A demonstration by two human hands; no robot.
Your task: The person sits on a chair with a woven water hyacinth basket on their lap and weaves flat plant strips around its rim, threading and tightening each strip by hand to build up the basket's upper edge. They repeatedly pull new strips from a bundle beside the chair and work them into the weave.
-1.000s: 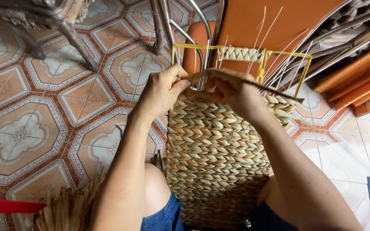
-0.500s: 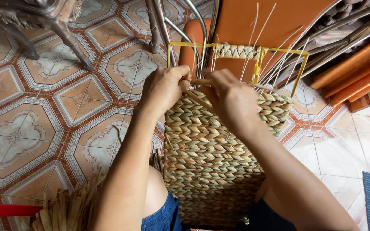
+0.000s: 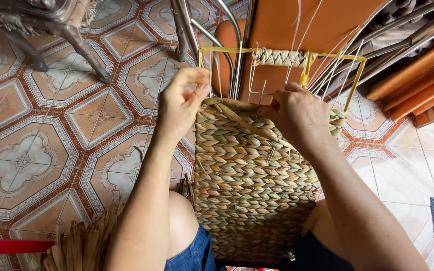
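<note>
My left hand [image 3: 179, 103] pinches its fingers together at the woven basket's [image 3: 252, 170] top left edge beside the yellow wire frame [image 3: 277, 52], while my right hand [image 3: 300, 115], nearer the strand [image 3: 242, 118] slanting across, presses it down with fingers curled.

Hands parted (left hand [image 3: 179, 103] leftward).

The light is bright, soft daylight with weak shadows. Right of the fingers [image 3: 281, 103] the pale tiles [image 3: 418, 160] glare slightly. The picture is sharp; edges bend a little.
</note>
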